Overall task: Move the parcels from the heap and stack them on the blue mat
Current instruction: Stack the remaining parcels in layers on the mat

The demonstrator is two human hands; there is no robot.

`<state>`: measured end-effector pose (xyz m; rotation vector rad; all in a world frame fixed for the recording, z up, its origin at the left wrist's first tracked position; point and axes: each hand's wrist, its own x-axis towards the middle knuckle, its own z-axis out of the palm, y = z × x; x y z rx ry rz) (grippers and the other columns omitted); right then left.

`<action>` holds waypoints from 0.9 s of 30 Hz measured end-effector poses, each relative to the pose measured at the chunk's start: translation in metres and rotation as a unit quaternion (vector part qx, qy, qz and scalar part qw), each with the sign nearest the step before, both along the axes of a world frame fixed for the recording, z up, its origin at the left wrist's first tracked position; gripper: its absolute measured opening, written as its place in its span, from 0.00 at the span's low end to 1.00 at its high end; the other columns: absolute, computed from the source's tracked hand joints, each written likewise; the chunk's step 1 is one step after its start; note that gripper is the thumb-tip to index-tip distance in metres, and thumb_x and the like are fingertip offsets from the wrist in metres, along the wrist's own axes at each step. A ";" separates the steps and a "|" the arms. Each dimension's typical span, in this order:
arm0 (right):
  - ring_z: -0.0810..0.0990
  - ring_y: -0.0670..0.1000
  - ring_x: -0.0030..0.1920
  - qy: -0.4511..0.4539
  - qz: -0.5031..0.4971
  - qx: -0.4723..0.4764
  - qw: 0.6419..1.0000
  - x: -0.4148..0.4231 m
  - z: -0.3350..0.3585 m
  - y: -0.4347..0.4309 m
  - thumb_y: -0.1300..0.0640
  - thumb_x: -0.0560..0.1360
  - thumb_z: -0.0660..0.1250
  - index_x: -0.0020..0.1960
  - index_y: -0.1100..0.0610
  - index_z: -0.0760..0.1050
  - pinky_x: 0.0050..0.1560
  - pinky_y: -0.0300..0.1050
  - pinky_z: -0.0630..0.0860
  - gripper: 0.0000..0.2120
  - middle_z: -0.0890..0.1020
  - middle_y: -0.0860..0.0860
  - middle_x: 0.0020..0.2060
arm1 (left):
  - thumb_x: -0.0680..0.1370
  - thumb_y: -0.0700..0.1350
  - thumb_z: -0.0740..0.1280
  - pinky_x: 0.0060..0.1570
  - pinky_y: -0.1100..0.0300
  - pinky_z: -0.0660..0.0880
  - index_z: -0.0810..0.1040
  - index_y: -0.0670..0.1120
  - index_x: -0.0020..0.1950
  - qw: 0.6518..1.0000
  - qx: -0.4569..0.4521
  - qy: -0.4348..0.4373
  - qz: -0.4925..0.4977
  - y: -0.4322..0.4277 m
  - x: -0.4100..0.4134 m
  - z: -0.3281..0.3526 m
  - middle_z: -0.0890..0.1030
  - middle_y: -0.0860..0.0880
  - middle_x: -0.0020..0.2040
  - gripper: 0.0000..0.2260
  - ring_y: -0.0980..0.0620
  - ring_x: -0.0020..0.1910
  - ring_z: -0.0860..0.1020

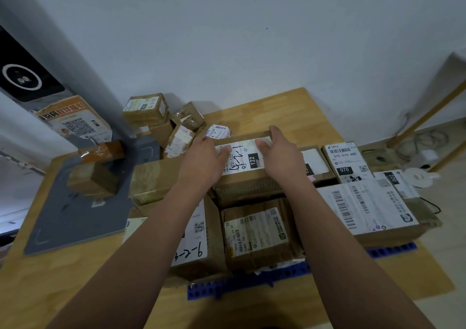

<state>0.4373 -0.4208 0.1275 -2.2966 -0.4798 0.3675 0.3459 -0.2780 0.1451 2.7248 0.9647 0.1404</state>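
A cardboard parcel with a white "122" label (243, 159) sits on top of the stacked parcels over the blue mat (227, 287). My left hand (201, 159) lies on its left end with the fingers reaching over the far edge. My right hand (280, 149) rests on its right end, fingers curled over the far edge and thumb on the label. The heap of small brown parcels (164, 122) lies behind, at the back left of the wooden table (75, 265).
A grey pad (75, 217) at the left carries two small brown boxes (93, 180). A large white-labelled parcel (368, 207) and a "070" box (348, 162) sit at the right of the stack. A wall runs behind the table; a wooden frame stands at the far right.
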 end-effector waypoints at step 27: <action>0.74 0.60 0.63 -0.007 0.014 0.003 1.000 -0.014 0.009 -0.013 0.43 0.82 0.53 0.78 0.53 0.52 0.56 0.54 0.70 0.29 0.74 0.57 0.64 | 0.80 0.62 0.51 0.69 0.34 0.59 0.64 0.51 0.75 0.998 0.037 0.041 -0.006 -0.002 -0.008 -0.003 0.68 0.46 0.73 0.27 0.41 0.72 0.65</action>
